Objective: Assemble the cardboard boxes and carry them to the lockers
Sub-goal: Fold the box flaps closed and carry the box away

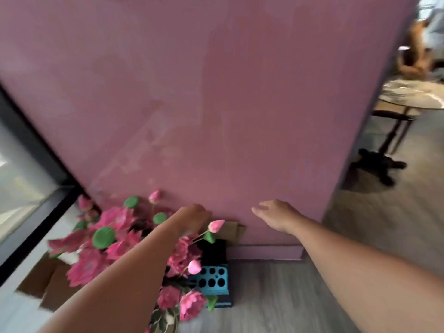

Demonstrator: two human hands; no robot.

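Note:
Flat brown cardboard (234, 230) leans against the foot of a pink wall, mostly hidden behind pink artificial flowers. My left hand (192, 218) reaches over the flowers toward it, fingers curled, just left of its top edge; whether it touches is unclear. My right hand (276, 216) hovers to the right of the cardboard, near the wall, fingers apart and holding nothing. More flattened cardboard (44, 283) lies on the floor at the lower left, partly under the flowers.
The pink wall (216, 104) fills the view ahead. A bunch of pink flowers (113, 239) stands below my left arm, beside a blue-and-black perforated stand (211, 278). A glass door with black frame (28, 164) is left. A round table (408, 97) stands right.

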